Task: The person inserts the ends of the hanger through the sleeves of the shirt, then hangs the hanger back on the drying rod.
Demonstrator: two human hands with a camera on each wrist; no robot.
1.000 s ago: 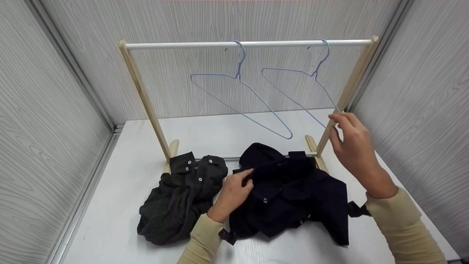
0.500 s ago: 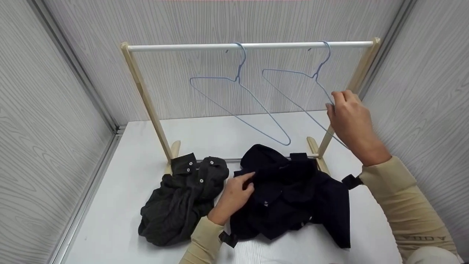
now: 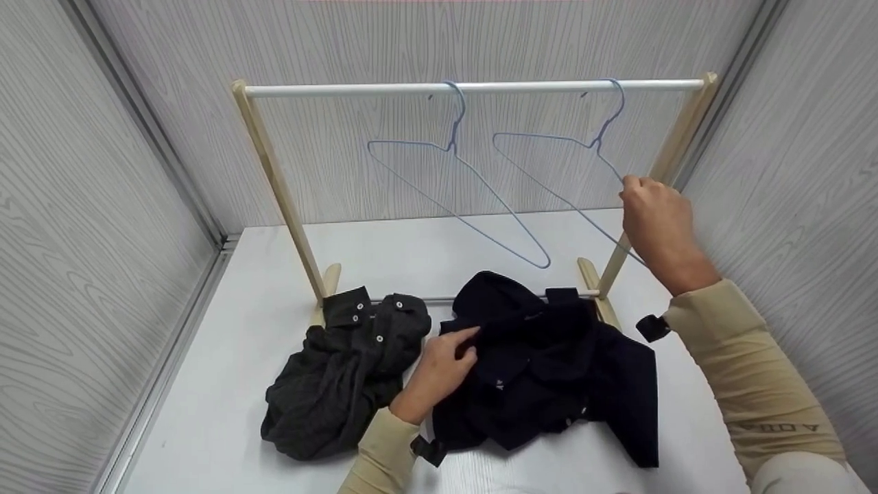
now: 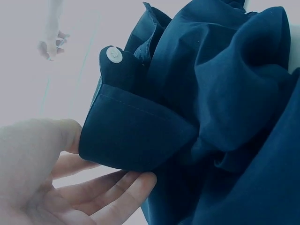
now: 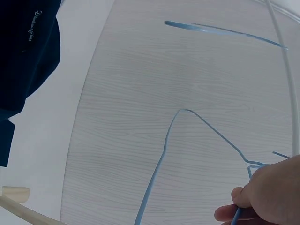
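A navy shirt [image 3: 555, 377] lies crumpled on the table, with white buttons showing. My left hand [image 3: 439, 367] holds it at its upper left edge. In the left wrist view the thumb meets a folded, buttoned flap of the navy fabric [image 4: 126, 126], and the other fingers lie along its lower edge. Up at the right, my right hand [image 3: 655, 226] grips the sloping right side of a blue wire hanger [image 3: 603, 129], which hangs by its hook on the rail. The right wrist view shows thumb and fingers pinching that wire below the hanger's neck.
A wooden rack with a white rail [image 3: 357, 90] spans the back. A second blue hanger [image 3: 453, 134] hangs left of the gripped one. Left of the navy shirt lies a bunched dark grey shirt [image 3: 329, 391]. Pale panelled walls enclose the white table [image 3: 206, 384].
My right hand has moved up along the hanger's right side and now grips the wire higher up. My left hand has stayed at the navy shirt.
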